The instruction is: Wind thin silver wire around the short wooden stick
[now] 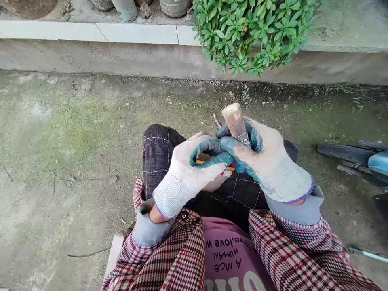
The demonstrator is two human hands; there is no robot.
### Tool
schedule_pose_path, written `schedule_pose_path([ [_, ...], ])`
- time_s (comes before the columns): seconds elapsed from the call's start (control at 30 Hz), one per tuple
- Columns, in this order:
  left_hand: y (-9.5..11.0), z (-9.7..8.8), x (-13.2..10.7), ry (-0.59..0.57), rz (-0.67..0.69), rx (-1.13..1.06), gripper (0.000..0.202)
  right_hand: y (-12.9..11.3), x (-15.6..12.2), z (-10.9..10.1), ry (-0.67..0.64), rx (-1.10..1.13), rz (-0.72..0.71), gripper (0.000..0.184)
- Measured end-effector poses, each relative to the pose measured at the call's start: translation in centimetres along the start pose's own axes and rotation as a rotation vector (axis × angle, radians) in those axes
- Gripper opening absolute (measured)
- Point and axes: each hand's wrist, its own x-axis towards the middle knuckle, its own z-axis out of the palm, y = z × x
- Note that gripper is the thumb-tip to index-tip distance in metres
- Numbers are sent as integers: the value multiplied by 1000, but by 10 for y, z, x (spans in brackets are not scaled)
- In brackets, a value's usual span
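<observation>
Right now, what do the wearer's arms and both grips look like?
Left grip and right grip wear matching whitish knit gloves with worn teal coating and purple hems. Sleeves are red, black and white check, ending in plain grey-blue cuffs.

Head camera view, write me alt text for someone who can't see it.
A gloved right hand grips a thick wooden piece bound with wire, while the gloved left hand, close beside it, holds a mostly hidden thing with red and yellow edges. Both are above dark checked trousers. Beyond, a green plant hangs over a ledge.
</observation>
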Motion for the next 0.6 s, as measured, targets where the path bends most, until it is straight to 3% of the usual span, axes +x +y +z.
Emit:
schedule_pose_path([
  [0.13,-4,3,3,54,-25,-45,15,-5,-2,2,29,10,4,20],
  [0.3,-15,15,4,139,-174,-346,20,-16,-8,15,141,135,80,18],
  [0.47,-18,21,-2,44,-309,-492,36,-24,-17,18,150,445,197,16],
  [0.6,-18,14,-9,67,-160,-379,31,-28,-21,11,120,512,239,14],
])
